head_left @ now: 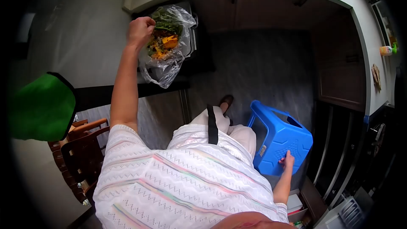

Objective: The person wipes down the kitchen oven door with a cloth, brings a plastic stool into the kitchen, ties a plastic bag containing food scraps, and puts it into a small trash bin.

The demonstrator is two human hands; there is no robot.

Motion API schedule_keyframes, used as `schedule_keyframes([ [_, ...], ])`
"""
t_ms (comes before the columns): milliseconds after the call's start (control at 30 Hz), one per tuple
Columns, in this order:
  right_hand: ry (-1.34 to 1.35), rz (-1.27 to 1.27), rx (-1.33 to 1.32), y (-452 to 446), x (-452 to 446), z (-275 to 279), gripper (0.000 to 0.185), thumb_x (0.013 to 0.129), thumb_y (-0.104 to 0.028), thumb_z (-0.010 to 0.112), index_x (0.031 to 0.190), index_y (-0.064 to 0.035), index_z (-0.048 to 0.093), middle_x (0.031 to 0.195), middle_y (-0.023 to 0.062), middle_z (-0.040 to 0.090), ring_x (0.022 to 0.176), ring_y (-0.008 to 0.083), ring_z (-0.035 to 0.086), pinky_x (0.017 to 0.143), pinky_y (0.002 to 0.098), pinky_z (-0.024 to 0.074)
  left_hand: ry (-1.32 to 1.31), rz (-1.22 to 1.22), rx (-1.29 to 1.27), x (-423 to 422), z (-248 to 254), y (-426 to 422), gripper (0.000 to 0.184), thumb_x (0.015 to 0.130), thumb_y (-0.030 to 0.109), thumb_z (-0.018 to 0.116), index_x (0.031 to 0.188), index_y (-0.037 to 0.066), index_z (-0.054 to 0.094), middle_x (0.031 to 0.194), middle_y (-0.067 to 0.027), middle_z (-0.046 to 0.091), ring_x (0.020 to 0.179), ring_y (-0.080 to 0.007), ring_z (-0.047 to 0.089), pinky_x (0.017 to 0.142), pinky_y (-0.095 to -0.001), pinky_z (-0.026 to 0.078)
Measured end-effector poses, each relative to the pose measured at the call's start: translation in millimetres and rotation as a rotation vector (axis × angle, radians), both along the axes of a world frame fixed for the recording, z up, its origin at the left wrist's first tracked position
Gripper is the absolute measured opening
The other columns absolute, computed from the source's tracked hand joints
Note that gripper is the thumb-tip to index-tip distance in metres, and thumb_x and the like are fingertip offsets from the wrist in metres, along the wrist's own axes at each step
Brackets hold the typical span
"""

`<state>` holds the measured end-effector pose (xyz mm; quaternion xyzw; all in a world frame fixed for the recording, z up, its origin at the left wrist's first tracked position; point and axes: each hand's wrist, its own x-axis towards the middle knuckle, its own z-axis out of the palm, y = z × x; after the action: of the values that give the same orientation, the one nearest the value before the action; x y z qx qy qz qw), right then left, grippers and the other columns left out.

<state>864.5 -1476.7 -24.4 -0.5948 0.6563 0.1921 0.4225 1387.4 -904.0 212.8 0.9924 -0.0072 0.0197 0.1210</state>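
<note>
Floor (263, 63), stool (277, 138) slanting leftward, right hand (288, 161) atop, left hand (141, 32) at bag (165, 74), grips unclear

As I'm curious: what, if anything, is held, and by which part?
Right hand: apparently the blue stool, by its seat. Left hand, at the plastic bag: cannot be told.

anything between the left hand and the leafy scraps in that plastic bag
Nothing visible: the left hand is right by the leafy scraps, and the clear plastic bag bunches mainly to their right and below.
</note>
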Motion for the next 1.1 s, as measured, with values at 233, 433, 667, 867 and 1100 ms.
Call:
schedule_keyframes([
  [233,0.008,-0.027,0.033,-41,47,-31,0.047,0.088,-0.039,0.045,0.085,0.0064,0.056,0.055,0.011,0.054,0.038,0.0223,0.054,0.036,0.0329,0.0466,-0.015,-0.065,-0.071,17,4,-59,0.017,0.071,0.021,0.063,0.079,0.007,0.065,0.068,-0.01,0.063,0.063,-0.0232,0.061,0.059,-0.0327,0.047],
  [433,0.072,-0.06,0.135,-108,70,-72,0.043,0.089,-0.042,0.041,0.096,-0.0009,0.053,0.059,0.0108,0.057,0.043,0.0261,0.058,0.031,0.0374,0.0344,-0.004,-0.117,0.0,30,-2,-139,0.012,0.07,0.016,0.064,0.078,0.007,0.064,0.073,-0.0082,0.062,0.067,-0.0245,0.06,0.062,-0.0334,0.047],
  [667,0.145,-0.033,0.261,-157,81,-119,0.044,0.09,-0.044,0.036,0.115,-0.0086,0.044,0.07,0.0095,0.062,0.05,0.0243,0.06,0.037,0.0416,0.0348,0.068,-0.257,0.076,47,-32,-249,0.011,0.071,0.015,0.064,0.08,0.008,0.064,0.073,-0.0072,0.059,0.069,-0.0239,0.06,0.061,-0.0335,0.047],
  [867,0.135,-0.114,0.214,-179,91,-137,0.039,0.091,-0.032,0.041,0.115,-0.0009,0.046,0.068,0.0124,0.059,0.041,0.021,0.054,0.037,0.0323,0.0465,0.116,-0.314,0.117,60,-41,-300,0.011,0.072,0.016,0.063,0.079,0.008,0.064,0.071,-0.0063,0.058,0.065,-0.0227,0.059,0.06,-0.0324,0.047],
  [1100,0.2,-0.047,0.184,-196,113,-119,0.025,0.087,-0.025,0.047,0.108,-0.0118,0.051,0.075,0.0051,0.062,0.051,0.0174,0.059,0.044,0.0414,0.0376,0.022,-0.341,-0.02,102,-32,-336,0.009,0.071,0.012,0.063,0.078,0.006,0.064,0.069,-0.0071,0.057,0.063,-0.0229,0.059,0.059,-0.0312,0.047],
])
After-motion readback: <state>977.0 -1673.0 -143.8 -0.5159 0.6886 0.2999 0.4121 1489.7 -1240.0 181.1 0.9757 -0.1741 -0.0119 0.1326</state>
